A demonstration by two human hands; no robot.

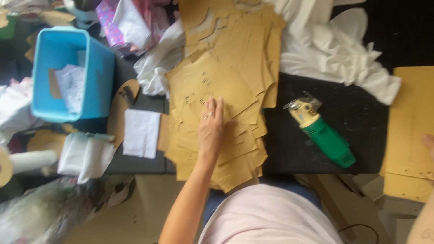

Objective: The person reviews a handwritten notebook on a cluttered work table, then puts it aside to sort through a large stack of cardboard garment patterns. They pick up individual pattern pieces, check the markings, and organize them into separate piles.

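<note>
Pink shirt [266, 217] of mine is closest, down at the bottom, and my bare arm goes up from it to the bench [316, 131]. Far to the left stands a blue basket [72, 74] with a scrap of cloth inside, well apart from my hand. Next comes a small white cloth square [141, 133], just beside the pile. Then the pile of brown paper patterns [221, 104] fills the middle of the dark bench, and my left hand [211, 126] lies flat on top of it, fingers [216, 108] stretched out and close together, gripping nothing. I think pressing softly with a flat hand is best, so the sheets stay stacked and do not slide or tear. Further right lies a green cutting tool [323, 135], near the pile but not touching. My right hand [428, 142] peeks in at the edge over a brown board [413, 122]; I cannot tell if it is open or closed.
</note>
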